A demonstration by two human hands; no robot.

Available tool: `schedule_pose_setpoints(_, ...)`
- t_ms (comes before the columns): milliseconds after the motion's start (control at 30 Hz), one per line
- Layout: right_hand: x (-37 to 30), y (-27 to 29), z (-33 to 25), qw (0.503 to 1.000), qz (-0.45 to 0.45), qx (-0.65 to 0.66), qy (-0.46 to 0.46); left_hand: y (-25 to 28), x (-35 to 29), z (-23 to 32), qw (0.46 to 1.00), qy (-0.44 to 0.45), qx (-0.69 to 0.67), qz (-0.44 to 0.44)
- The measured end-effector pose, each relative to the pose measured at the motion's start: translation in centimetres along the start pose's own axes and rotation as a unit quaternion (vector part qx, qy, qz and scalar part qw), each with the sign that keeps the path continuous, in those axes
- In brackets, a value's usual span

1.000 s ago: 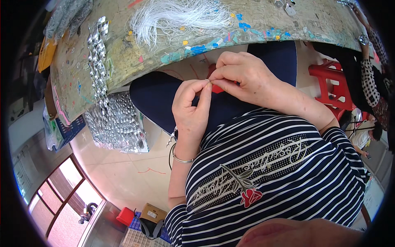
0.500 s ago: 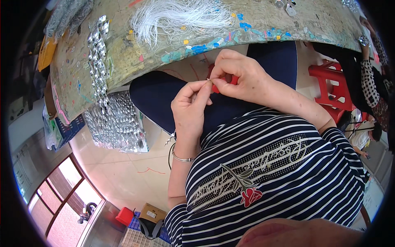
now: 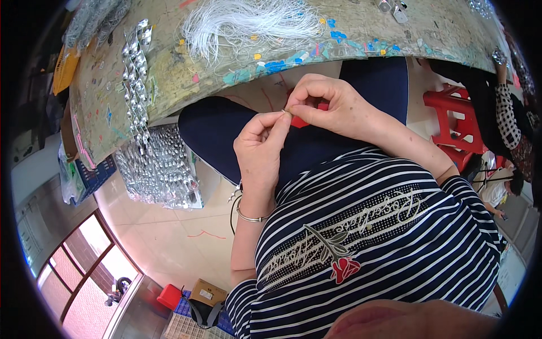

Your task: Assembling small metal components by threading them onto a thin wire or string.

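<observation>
Fingertips (image 3: pixel 280 120) cover most of a tiny pale piece (image 3: pixel 287 111) held between the two hands, above the lap (image 3: pixel 212 127) and just off the near edge of the table (image 3: pixel 169 85); its shape and material cannot be made out. The left hand's (image 3: pixel 258 141) grip is a tight pinch, thumb against forefinger, on the piece, with the other fingers curled behind. The right hand (image 3: pixel 333 107) meets it from the opposite side, thumb and forefinger likewise pressed together on the piece; how much each has hold of is too small to tell. A red thing (image 3: pixel 305 117) shows below the right hand, partly hidden by it, so its kind is unclear.

On the table lies a tangled bundle of white cords (image 3: pixel 254 25), reaching the top edge of the view. To its left, twisted silver strips (image 3: pixel 135 79) hang past the table edge toward a heap of similar strips (image 3: pixel 158 169), partly hidden. At right, near a red stool (image 3: pixel 457 116), a co-worker's checked sleeve (image 3: pixel 508 116) runs toward the dark rim.
</observation>
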State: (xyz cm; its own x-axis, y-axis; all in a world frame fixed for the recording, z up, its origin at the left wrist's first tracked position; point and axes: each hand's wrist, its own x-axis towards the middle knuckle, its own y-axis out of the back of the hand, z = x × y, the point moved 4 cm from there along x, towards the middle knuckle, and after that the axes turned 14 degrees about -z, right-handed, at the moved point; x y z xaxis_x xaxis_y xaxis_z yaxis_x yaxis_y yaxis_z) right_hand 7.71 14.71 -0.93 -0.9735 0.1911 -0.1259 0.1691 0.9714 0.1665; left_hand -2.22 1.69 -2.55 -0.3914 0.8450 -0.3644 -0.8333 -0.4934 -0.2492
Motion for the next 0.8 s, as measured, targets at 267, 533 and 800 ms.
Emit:
schedule_pose_setpoints(267,0.3,-0.3,-0.2,0.999,-0.018,-0.001,-0.039,-0.1,-0.1,0.2,0.978,-0.122,0.168,0.018)
schedule_pose_setpoints(533,0.4,-0.3,0.4,1.0,-0.01,-0.005,-0.021,-0.1,-0.1,0.2,0.975,-0.131,0.177,0.006)
schedule_pose_setpoints(800,0.4,-0.6,1.2,0.986,-0.034,0.147,-0.07,0.2,0.1,0.1,0.989,-0.078,0.125,0.004)
